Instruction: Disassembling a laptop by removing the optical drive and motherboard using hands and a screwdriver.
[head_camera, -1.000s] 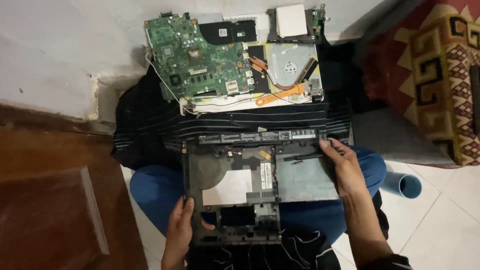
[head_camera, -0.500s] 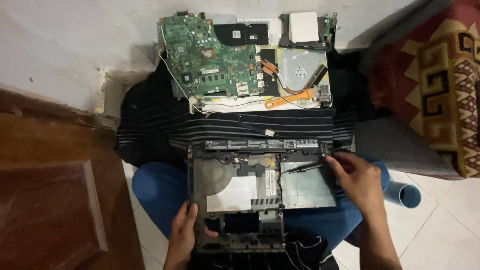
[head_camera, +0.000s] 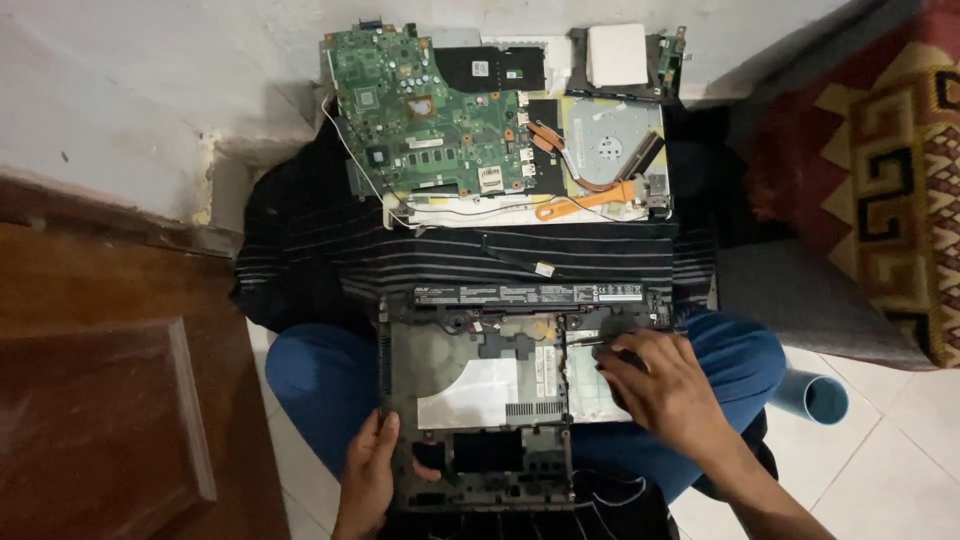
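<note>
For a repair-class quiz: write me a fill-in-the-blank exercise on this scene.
1. The left hand grips the laptop base shell at its ____ edge.
2. The motherboard is coloured ____.
3. The right hand holds a thin black ____.
4. The shell rests on the person's ____.

Missing words: left; green; tool; lap

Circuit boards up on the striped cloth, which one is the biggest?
The large green motherboard at the far left, studded with chips and connectors. The only other green board is a narrow strip at the far right, beside the white square block.
</note>
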